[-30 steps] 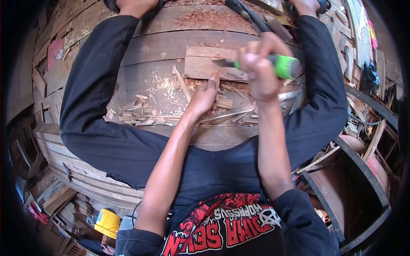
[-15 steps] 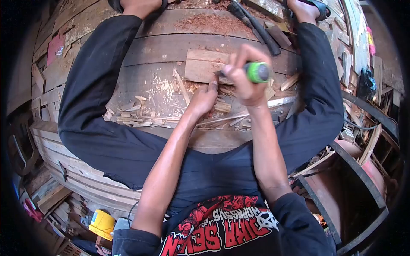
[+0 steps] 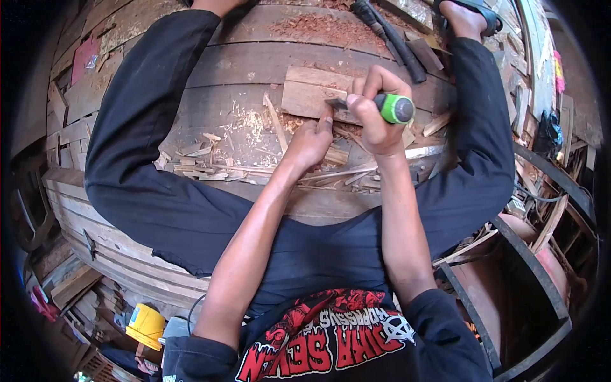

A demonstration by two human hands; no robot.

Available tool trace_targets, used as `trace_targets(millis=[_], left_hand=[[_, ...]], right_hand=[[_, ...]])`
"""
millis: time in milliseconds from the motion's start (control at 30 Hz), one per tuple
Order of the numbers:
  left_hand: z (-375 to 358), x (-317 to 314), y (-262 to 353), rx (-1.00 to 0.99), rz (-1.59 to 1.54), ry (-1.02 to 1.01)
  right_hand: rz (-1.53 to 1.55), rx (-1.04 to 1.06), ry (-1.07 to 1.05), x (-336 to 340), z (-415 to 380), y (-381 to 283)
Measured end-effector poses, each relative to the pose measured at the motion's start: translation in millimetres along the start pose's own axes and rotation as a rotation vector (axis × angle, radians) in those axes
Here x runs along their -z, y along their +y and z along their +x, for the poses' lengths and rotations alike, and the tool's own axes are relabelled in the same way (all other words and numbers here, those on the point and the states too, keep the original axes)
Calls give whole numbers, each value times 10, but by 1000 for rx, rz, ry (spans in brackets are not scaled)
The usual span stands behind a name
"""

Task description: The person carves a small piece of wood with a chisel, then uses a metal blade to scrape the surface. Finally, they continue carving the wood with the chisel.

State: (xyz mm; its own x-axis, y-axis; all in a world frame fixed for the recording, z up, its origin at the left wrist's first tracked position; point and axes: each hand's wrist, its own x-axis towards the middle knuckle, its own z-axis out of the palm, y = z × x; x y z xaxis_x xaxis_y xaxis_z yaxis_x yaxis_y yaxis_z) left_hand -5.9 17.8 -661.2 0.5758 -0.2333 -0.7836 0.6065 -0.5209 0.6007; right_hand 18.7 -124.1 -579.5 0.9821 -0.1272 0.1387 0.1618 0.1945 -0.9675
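Note:
My right hand (image 3: 380,118) is wrapped around a chisel (image 3: 398,109) with a green and black handle. Its dark blade slants down to the left, the tip at the face of a pale wooden board (image 3: 305,95). At the board's near edge, my left hand (image 3: 310,141) grips with the thumb up close to the blade tip; its other fingers are mostly hidden beneath. The board lies on the plank floor between my legs.
Wood offcuts and splinters (image 3: 216,170) lie along the near side of the board. Reddish shavings (image 3: 324,28) cover planks beyond it, beside a long black tool (image 3: 389,38). A dark metal frame (image 3: 531,274) stands at right, a yellow bucket (image 3: 145,326) at lower left.
My right hand, blurred before, now looks sharp and sits slightly to the right with the chisel. The whole view has shifted a little; my left hand keeps its place at the board's edge.

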Motion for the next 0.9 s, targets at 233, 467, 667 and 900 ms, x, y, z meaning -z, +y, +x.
trace_targets(millis=[233,467,667,900], left_hand=[[-86,38,57,51,78,-2],[-197,112,192,12,158,23],[-110,95,64,-25,122,90],[-76,96,19,-16,102,82]], right_hand=[[60,-8,-31,16,-10,-87],[141,12,-4,97,39,-203],[223,-31,30,81,41,-285],[60,38,-37,12,70,-185]])
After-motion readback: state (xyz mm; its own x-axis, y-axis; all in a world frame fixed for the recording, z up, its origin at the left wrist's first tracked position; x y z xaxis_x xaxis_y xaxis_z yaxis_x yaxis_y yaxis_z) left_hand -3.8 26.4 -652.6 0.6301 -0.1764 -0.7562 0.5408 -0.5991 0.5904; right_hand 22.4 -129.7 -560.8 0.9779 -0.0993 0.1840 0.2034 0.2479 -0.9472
